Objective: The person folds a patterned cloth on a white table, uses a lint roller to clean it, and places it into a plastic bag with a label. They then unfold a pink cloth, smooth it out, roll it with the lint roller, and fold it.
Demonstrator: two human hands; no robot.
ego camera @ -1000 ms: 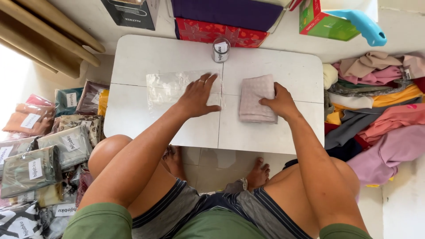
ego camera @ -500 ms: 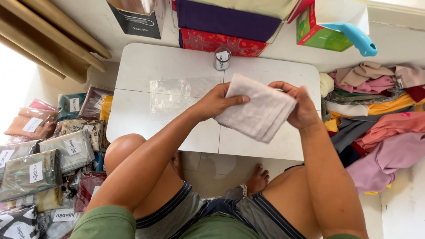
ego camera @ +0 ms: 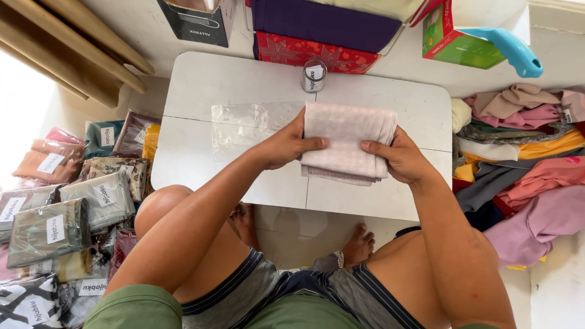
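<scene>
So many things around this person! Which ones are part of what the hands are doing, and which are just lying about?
In use:
- folded pale cloth, held by the left hand and right hand
- clear plastic bag flat on the white table

Lying about:
- small jar
- bagged cloths on the left floor
- loose cloth pile on the right
- boxes behind the table

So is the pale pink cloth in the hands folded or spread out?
Folded. The pale pink cloth is a compact rectangle with stacked layers at its lower edge, held between left hand and right hand.

Both forearms reach forward, left hand (ego camera: pixel 286 146) and right hand (ego camera: pixel 399 159) with fingers closed, thumbs on top.
</scene>
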